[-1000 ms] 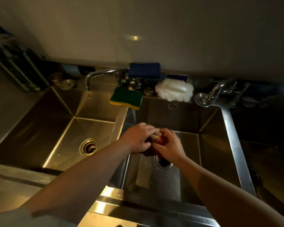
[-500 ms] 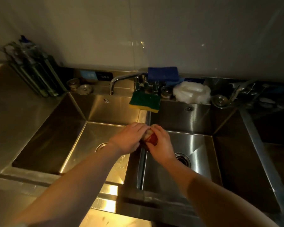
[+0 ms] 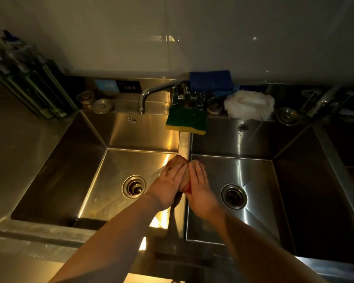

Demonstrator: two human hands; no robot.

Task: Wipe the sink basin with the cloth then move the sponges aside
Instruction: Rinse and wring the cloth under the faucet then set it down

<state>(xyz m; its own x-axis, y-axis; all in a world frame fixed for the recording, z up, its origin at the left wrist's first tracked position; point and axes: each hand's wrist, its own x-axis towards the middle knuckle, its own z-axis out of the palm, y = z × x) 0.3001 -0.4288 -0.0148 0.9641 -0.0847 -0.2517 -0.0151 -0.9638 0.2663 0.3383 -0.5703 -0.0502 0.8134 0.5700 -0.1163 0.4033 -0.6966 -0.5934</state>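
Cloth (image 3: 186,183), brownish with red at its edge, lay draped over the steel divider (image 3: 184,144) between the left basin (image 3: 70,160) and the right basin (image 3: 284,190). Left grip (image 3: 172,180) and right grip (image 3: 200,186) pressed on it side by side, palms down, fingers straight and flat. At the divider's far end a green-and-yellow sponge (image 3: 186,121) overhung the back ledge; a blue sponge (image 3: 211,80) sat farther back by the wall, a white mesh puff (image 3: 249,104) to the right.
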